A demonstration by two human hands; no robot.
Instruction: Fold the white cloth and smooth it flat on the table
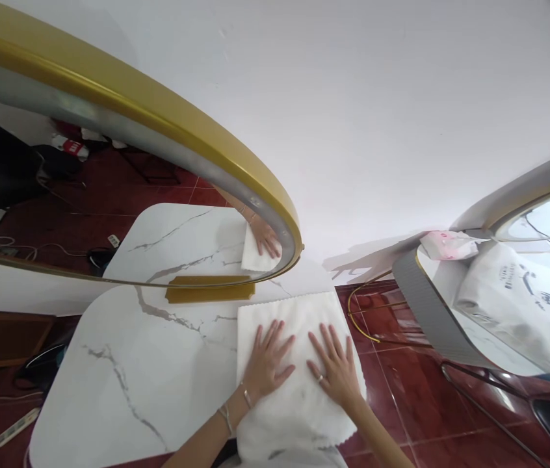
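A white cloth (pixel 299 403) with a scalloped edge lies spread over the right end of a white marble-look table (pixel 148 370). My left hand (pixel 268 361) rests flat on it, fingers spread, a bracelet at the wrist. My right hand (pixel 336 364) lies flat beside it on the same cloth, fingers apart, a ring on one finger. Neither hand holds anything. A gold-framed oval mirror (pixel 182 123) stands on the table against the wall and reflects a hand and the cloth.
A gold mirror base (pixel 209 290) sits on the table just behind the cloth. To the right stands another table (pixel 426 292) with a white printed plastic bag (pixel 523 299) and a pink-white packet (pixel 448 245). Dark red tiled floor (pixel 402 390) lies between; a second mirror frame (pixel 523 195) is at right.
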